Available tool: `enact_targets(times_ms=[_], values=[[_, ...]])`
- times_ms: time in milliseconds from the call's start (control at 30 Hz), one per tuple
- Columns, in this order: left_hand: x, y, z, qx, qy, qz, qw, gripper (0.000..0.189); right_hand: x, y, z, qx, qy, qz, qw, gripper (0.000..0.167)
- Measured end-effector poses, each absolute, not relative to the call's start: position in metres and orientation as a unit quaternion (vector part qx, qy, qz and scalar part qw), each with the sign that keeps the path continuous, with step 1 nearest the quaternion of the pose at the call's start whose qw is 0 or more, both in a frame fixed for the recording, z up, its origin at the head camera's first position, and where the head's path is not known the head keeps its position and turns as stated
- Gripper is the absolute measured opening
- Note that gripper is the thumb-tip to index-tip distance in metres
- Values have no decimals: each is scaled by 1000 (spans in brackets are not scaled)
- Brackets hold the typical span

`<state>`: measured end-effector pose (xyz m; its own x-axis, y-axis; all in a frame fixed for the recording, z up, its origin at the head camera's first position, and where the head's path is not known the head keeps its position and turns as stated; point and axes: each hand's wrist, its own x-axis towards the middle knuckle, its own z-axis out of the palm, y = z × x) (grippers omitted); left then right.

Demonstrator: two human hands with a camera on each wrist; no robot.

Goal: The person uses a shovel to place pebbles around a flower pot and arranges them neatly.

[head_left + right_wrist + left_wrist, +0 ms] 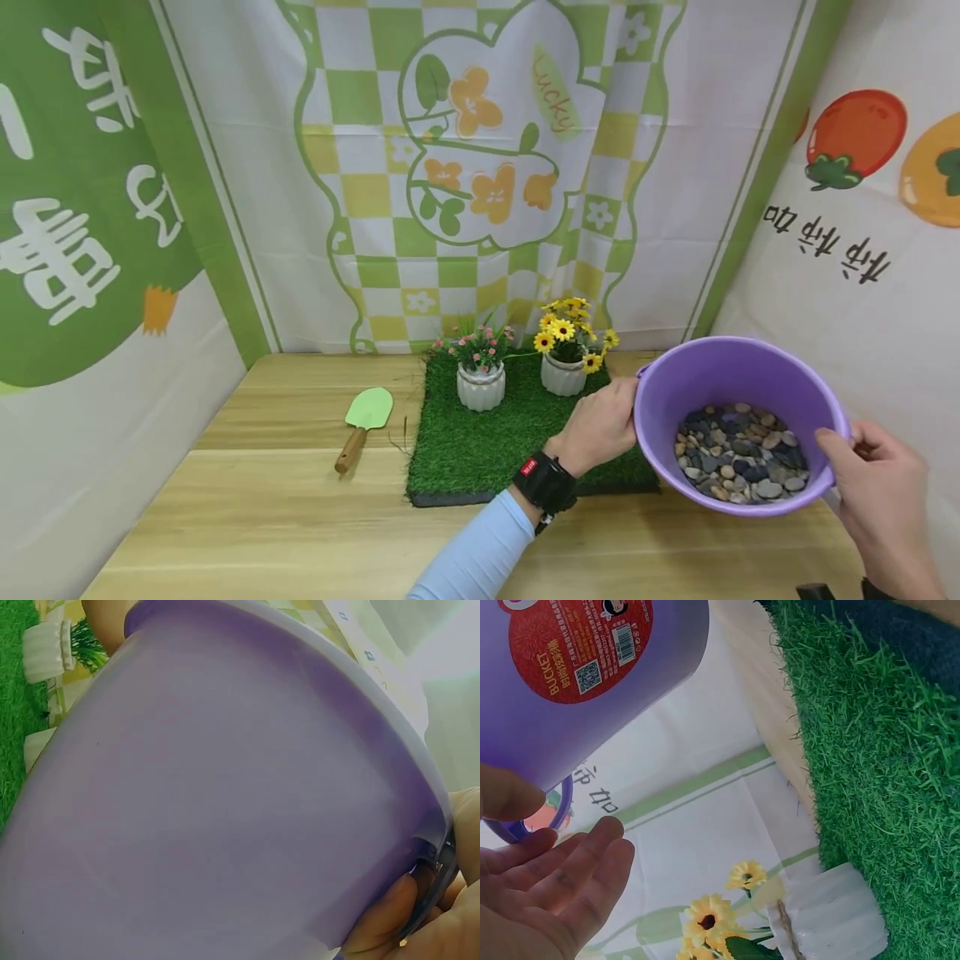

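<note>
A purple bucket [720, 375] is held in the air above the table's right side, tilted toward me, with several dark and tan pebbles [738, 454] in its bottom. My left hand [626, 408] grips its left rim by the handle mount. In the left wrist view the thumb [502, 795] lies against the bucket [577, 712] below its red label, and the fingers [585, 855] reach out beneath. My right hand [840, 446] grips the right rim, thumb over the edge. The right wrist view has the fingers [382, 915] curled under the bucket's wall [225, 787].
A green grass mat [480, 450] lies on the wooden table [285, 517], just left of and below the bucket. On it stand a white pot of pink flowers [480, 385] and a white pot of yellow flowers [562, 373]. A green trowel [363, 425] lies left of the mat. Printed cloth walls close three sides.
</note>
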<state>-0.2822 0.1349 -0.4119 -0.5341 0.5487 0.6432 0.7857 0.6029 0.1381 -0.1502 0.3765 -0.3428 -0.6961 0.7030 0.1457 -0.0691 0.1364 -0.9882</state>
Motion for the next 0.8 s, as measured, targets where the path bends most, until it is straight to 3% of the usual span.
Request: enact_targets(times_ms=[467,800], values=[[-271,134,-412,-378,-871,-156,273,29,-143,372,-347,-216,-652,638,349,32],[-269,123,-417,-381,-880,-126,254,27,-143,365,-353,-187,-678,630,328,33]])
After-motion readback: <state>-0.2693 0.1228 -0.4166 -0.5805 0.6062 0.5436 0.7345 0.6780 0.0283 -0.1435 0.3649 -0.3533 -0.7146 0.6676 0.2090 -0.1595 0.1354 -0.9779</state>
